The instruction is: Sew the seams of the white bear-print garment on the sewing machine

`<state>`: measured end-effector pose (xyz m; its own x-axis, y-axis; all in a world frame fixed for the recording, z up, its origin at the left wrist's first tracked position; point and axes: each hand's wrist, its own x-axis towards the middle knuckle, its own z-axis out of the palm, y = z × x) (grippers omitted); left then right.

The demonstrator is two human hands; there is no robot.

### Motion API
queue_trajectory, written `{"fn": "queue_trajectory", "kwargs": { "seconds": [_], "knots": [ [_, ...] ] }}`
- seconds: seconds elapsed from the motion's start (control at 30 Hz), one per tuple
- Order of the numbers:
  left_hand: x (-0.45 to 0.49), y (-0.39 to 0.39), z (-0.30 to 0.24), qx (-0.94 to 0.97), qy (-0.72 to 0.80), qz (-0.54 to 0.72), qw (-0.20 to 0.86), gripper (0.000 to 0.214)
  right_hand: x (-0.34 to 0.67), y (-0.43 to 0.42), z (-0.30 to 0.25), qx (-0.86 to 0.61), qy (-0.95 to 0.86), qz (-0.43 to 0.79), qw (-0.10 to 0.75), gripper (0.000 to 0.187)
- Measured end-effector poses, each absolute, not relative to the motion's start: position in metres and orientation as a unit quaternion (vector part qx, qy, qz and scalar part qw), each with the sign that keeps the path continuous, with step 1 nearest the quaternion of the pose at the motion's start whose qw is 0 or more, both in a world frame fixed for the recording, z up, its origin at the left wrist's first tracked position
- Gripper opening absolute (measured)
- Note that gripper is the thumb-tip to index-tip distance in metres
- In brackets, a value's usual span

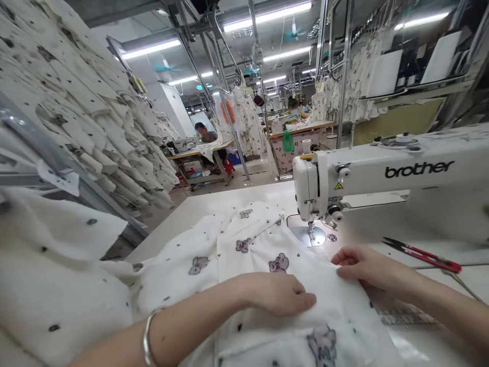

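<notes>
A white fabric piece printed with small bears lies on the sewing table, just left of the needle of a white Brother sewing machine. My left hand rests on the cloth with its fingers curled together, pressing it down. My right hand pinches the cloth's right edge, a little in front of the needle plate. A silver bangle is on my left wrist.
Red-handled thread snips lie on the table at the right. Stacks of the same printed fabric hang on a rack at the left. Other people sit at sewing tables farther back, with hanging garments between them.
</notes>
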<state>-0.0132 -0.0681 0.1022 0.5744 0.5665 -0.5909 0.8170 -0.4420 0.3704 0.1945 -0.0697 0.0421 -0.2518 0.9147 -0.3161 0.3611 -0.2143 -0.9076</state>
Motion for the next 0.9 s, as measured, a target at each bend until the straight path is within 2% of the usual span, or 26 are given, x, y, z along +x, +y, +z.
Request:
{"fn": "queue_trajectory", "kwargs": {
  "seconds": [0.1,0.23,0.3,0.43,0.5,0.63,0.77,0.9],
  "knots": [
    [-0.014,-0.066,0.104,0.822,0.413,-0.184,0.347,0.031,0.200,-0.074,0.036,-0.564,-0.584,0.530,0.246,0.017],
    [-0.013,-0.071,0.102,0.800,0.450,-0.102,0.383,0.023,0.202,-0.079,0.030,-0.588,-0.610,0.464,0.259,0.008],
    [-0.010,-0.074,0.100,0.789,0.463,-0.059,0.400,0.023,0.202,-0.081,0.030,-0.599,-0.619,0.424,0.280,0.002],
    [0.006,-0.079,0.090,0.747,0.443,-0.013,0.496,0.031,0.203,-0.088,0.030,-0.588,-0.626,0.410,0.308,0.007],
    [0.017,-0.077,0.082,0.794,0.429,0.013,0.430,0.027,0.204,-0.090,0.029,-0.576,-0.626,0.421,0.315,0.008],
    [0.035,-0.067,0.061,0.897,0.376,0.107,0.205,0.009,0.205,-0.090,0.026,-0.567,-0.621,0.431,0.327,0.006],
    [0.038,-0.057,0.042,0.924,0.279,0.177,0.192,0.009,0.206,-0.097,0.026,-0.562,-0.628,0.416,0.342,0.001],
    [0.034,-0.057,0.034,0.908,0.291,0.214,0.213,0.009,0.211,-0.114,0.030,-0.539,-0.648,0.411,0.347,0.018]
  ]
}}
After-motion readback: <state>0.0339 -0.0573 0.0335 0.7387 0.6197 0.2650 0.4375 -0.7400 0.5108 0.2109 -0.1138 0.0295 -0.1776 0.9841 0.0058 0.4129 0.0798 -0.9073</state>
